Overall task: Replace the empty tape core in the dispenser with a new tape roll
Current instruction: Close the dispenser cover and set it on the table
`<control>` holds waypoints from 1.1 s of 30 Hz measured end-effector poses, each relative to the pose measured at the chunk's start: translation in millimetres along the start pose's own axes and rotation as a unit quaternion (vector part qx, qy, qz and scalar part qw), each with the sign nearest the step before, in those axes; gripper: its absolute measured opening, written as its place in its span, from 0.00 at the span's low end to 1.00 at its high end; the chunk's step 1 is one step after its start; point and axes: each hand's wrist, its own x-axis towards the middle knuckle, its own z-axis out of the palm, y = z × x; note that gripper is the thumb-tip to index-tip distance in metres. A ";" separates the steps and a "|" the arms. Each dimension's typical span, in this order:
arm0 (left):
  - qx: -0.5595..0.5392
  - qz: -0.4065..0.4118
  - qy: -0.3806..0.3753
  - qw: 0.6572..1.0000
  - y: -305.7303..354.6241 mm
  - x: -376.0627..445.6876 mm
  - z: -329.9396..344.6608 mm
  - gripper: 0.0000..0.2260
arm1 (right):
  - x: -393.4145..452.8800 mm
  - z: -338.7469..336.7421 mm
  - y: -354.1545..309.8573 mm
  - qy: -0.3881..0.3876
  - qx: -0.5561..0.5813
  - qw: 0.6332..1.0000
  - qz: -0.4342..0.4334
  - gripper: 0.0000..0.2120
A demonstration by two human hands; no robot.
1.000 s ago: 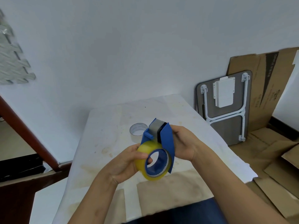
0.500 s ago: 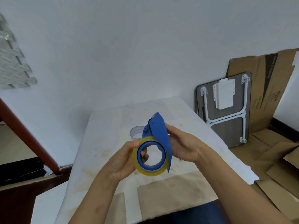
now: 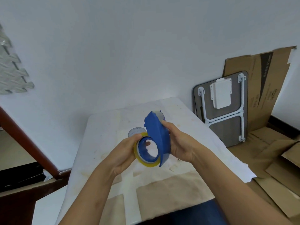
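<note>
Yellow tape roll [image 3: 146,160] now sits further onto the blue dispenser [image 3: 158,137] hub, mid-frame above the table [image 3: 103,127]. My left hand [image 3: 125,153] grips the roll, my right hand [image 3: 180,143] the dispenser. The empty core [image 3: 135,131] lies behind. I think it's nearly seated.

Dispenser [image 3: 156,132] – matt plastic; tape roll [image 3: 146,162] – glossy.

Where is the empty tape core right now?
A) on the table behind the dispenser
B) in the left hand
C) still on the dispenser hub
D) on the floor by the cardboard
A: the empty tape core lies on the table, partly hidden behind the blue dispenser and yellow tape roll held in both hands.
</note>
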 end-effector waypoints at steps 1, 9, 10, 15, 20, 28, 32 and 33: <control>0.052 0.002 0.007 0.999 1.3 0.7 1.9 0.13 | 0.9 0.6 -0.6 0.021 -0.014 1.000 -0.012 0.18; 0.102 0.069 0.132 0.984 17.0 1.1 34.6 0.21 | 5.9 17.4 -1.6 0.184 -0.197 0.960 -0.075 0.26; 0.109 0.072 0.132 0.983 17.1 1.3 39.6 0.21 | 6.3 18.4 -1.4 0.192 -0.211 0.955 -0.088 0.25; 0.110 0.083 0.143 0.980 12.0 4.6 45.0 0.16 | 6.4 16.2 -2.1 0.205 -0.227 0.947 -0.100 0.22; 0.148 0.102 0.135 0.974 8.5 2.9 46.9 0.13 | 7.0 10.8 -3.2 0.205 -0.195 0.954 -0.095 0.23; 0.143 0.092 0.103 0.980 5.7 15.2 47.2 0.10 | 14.0 3.6 2.1 0.187 -0.224 0.950 -0.110 0.26; 0.206 0.042 0.049 0.976 3.2 29.7 39.3 0.24 | 22.5 -5.0 -1.7 0.211 -0.261 0.934 -0.118 0.26; 0.216 0.032 0.049 0.975 3.5 32.8 35.1 0.26 | 24.9 -8.3 -3.7 0.214 -0.283 0.927 -0.118 0.26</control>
